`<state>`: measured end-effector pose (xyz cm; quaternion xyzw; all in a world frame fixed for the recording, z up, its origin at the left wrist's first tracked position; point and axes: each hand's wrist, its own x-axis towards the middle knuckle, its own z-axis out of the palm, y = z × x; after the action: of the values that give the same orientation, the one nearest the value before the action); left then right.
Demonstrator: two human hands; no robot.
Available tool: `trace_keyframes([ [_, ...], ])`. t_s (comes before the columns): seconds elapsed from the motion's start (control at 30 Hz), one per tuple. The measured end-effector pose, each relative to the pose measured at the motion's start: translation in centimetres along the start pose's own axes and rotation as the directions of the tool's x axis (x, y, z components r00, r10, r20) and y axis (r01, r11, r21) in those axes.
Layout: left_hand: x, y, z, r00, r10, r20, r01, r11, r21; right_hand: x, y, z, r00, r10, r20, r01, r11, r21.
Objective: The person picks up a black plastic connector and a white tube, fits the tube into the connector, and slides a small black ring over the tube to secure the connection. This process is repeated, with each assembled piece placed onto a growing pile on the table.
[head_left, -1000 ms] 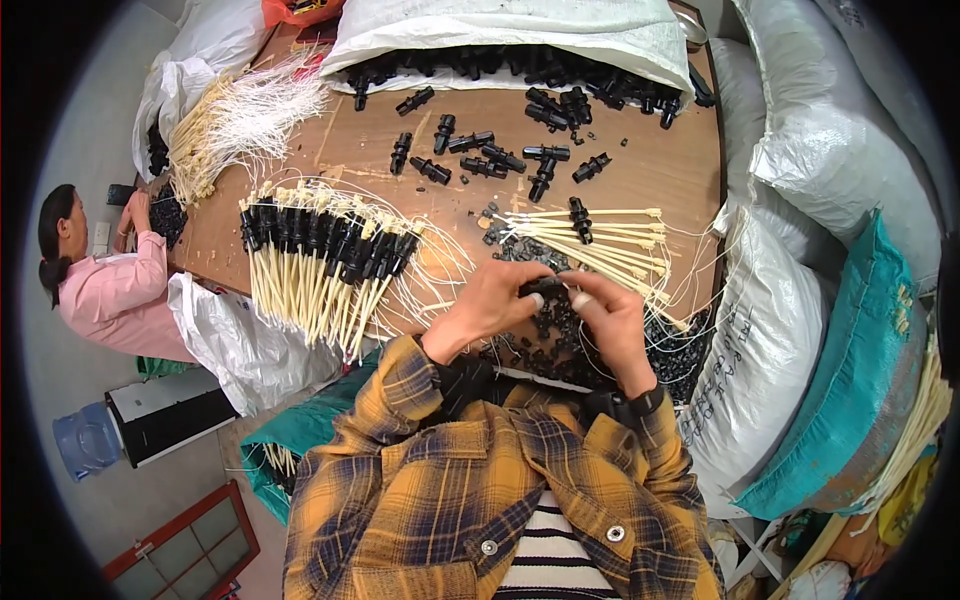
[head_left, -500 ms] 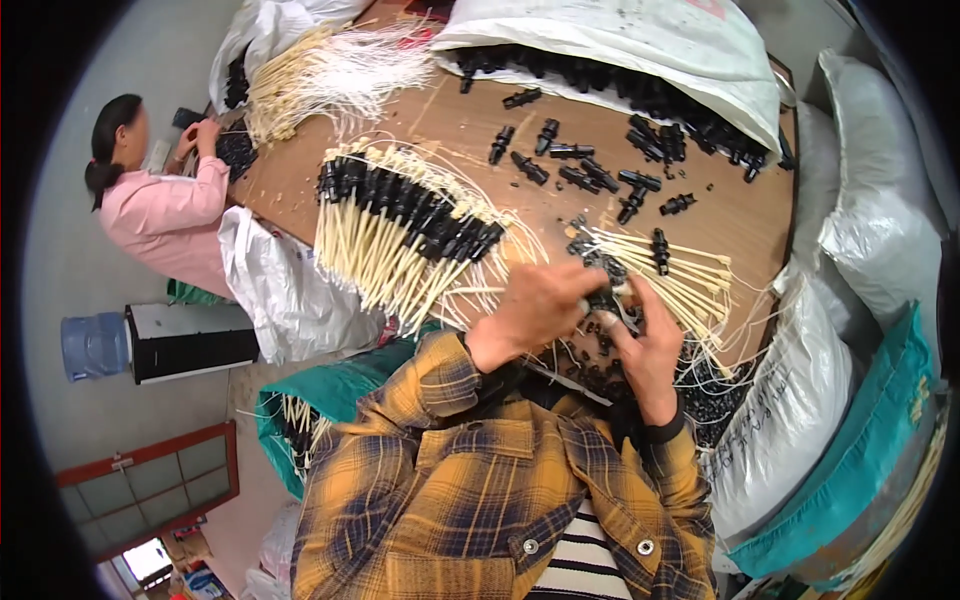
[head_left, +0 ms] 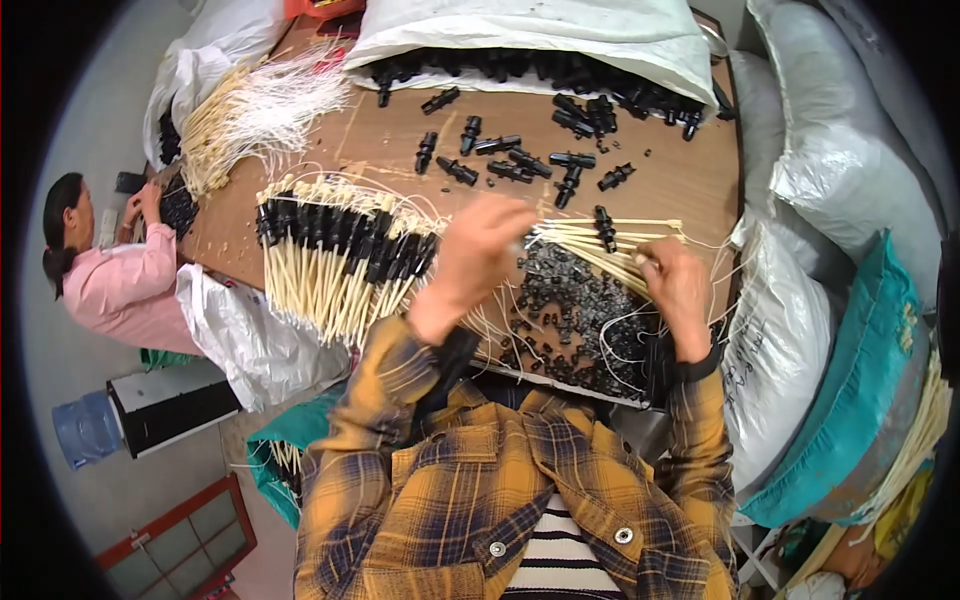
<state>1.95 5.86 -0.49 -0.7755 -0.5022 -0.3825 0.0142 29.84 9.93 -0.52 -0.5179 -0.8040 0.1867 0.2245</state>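
My left hand [head_left: 478, 255] is raised over the table beside the fan of finished-looking pieces, its fingers smeared by motion; whatever it may hold is hidden. My right hand [head_left: 680, 290] has thumb and fingers closed at thin cream rods [head_left: 610, 243], which lie fanned out with white cords at their ends. A black ribbed connector [head_left: 604, 229] rests on those rods. Between and below my hands spreads a heap of small black and grey parts [head_left: 570, 310]. To the left lies a row of cream rods with black connectors [head_left: 340, 250] fitted on them.
Loose black connectors [head_left: 510, 165] lie farther back, before an open white sack [head_left: 540, 35] full of them. A bundle of rods with white cords [head_left: 250, 125] is at the far left. Stuffed sacks [head_left: 780, 350] stand at the right. A person in pink [head_left: 125, 280] works at the left.
My hands were together over the small parts and have moved apart. The left went leftward, the right to the cream rods. The whole view has shifted, with the table farther left.
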Motion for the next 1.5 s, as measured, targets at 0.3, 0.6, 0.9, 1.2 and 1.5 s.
trace_keyframes([
  [0.3,5.3,2.5,9.7,0.858,-0.074,0.508,0.162,0.978,-0.130,5.2,4.9,1.0,0.987,-0.070,0.145,0.112,0.945,-0.306],
  [0.6,2.0,-0.3,2.4,0.636,-0.582,0.507,0.730,0.240,-0.640,1.7,1.9,-2.5,0.989,-0.037,0.143,0.036,0.999,0.008],
  [0.9,-0.3,0.1,1.1,0.471,-0.682,0.559,0.558,-0.261,-0.788,-3.0,-1.8,-1.5,0.980,0.110,0.169,-0.181,0.850,0.495],
  [1.2,-0.7,0.4,-0.1,0.591,-0.589,0.551,0.550,-0.206,-0.809,-3.6,-2.4,-3.4,0.982,-0.034,0.185,-0.046,0.912,0.408],
  [1.5,-0.6,0.6,-0.3,0.575,-0.553,0.603,0.572,-0.255,-0.779,-4.3,-2.5,-4.3,0.980,-0.069,0.184,-0.009,0.919,0.394],
])
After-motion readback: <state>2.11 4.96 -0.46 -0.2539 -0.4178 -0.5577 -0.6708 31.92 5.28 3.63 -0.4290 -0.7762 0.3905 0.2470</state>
